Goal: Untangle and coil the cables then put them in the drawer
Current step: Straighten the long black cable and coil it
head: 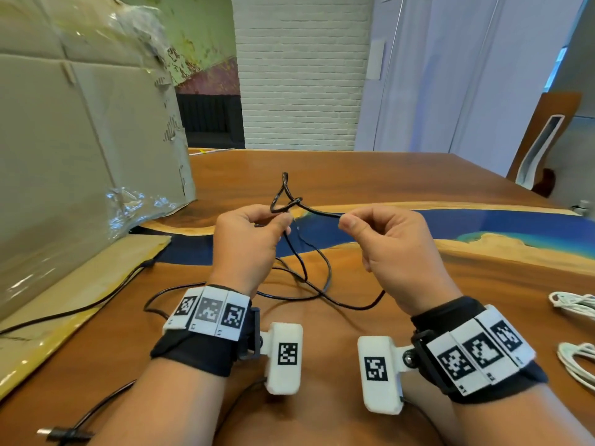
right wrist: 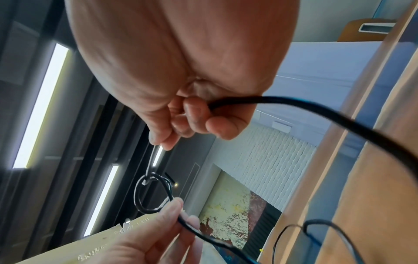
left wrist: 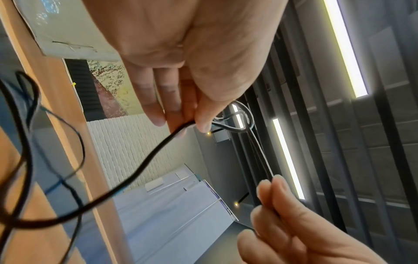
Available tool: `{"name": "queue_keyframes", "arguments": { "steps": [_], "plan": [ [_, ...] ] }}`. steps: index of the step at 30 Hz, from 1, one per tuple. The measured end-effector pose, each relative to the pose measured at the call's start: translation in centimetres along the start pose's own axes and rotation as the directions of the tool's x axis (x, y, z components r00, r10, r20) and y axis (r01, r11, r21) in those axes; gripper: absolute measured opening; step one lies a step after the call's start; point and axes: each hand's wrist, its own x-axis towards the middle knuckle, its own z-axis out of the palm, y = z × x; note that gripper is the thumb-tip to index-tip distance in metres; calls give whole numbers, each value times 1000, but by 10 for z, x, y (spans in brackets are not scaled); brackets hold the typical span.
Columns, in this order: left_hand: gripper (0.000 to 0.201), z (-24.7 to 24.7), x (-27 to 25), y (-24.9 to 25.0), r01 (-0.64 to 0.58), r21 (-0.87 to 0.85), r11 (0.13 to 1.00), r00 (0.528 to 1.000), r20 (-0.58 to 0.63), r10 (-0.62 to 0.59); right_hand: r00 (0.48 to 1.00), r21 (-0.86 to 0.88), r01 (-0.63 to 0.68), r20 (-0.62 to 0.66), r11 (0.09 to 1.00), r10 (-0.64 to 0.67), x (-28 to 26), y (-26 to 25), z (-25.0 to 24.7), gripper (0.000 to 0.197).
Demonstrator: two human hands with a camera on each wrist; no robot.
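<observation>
Seen from the head camera, centre of frame: a black cable point(head: 317, 212) held up above a wooden counter point(head: 402, 175) with a blue resin band.

Left hand point(head: 248, 243), at centre left, pinching the cable between thumb and fingertips just below a loose knot point(head: 288, 201). Right hand point(head: 389, 243), at centre right, pinching the same cable between thumb and forefinger, other fingers curled in. Neither grip spread.

Between the two pinches: a short, nearly level stretch of cable, running left to right and rising slightly toward the knot. Knot just above and to the right of the left thumb, so much nearer the left grip; well apart from the right grip. Narrow upright loop standing above the knot, pointing to the top of the frame.

Below the hands: remaining cable hanging in slack loops down to the counter in the lower middle of the frame, trailing off toward the lower left.

At the right edge: two white cable bundles point(head: 574, 302), apparently already coiled. At the left: a large cardboard box point(head: 80, 140). No drawer in sight.

Likely next: knot to be loosened by working the strand through, the left grip being best placed.
</observation>
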Motion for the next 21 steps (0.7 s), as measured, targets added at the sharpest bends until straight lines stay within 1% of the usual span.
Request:
{"name": "queue_keyframes", "arguments": {
  "steps": [3,5,8,11,13,15,17,18,19,21],
  "plan": [
    [8,-2,2,-1,-40,-41,998,998,-59,38,999,16,-27,35,1000,26,0,-4,-5,22],
    [6,-2,2,1,-73,-116,991,995,-79,65,998,15,-55,42,998,54,2,-5,-9,27],
    [4,2,0,7,-96,-241,966,995,-49,87,991,-14,-110,76,994,111,3,1,-11,37],
    [7,9,-4,9,-73,-336,939,996,19,85,962,-36,-182,203,983,185,1,5,-6,43],
    [11,15,-6,7,-97,-335,937,992,41,118,923,-53,-232,304,971,237,-2,4,0,44],
    [6,18,-8,5,-134,-296,946,986,57,158,898,-63,-236,367,970,243,-4,2,5,42],
    [14,21,-8,2,-133,-246,960,986,60,153,918,-44,-183,351,982,187,-6,-1,11,29],
    [13,21,-8,0,-132,-216,968,988,56,147,933,-23,-153,325,988,152,-6,-2,15,21],
    [11,21,-8,-1,-138,-189,972,988,48,150,947,-7,-125,297,992,121,-7,-3,17,17],
    [9,21,-8,-1,-146,-151,978,988,27,152,968,-20,-70,239,997,73,-8,-2,22,17]
  ]
}}
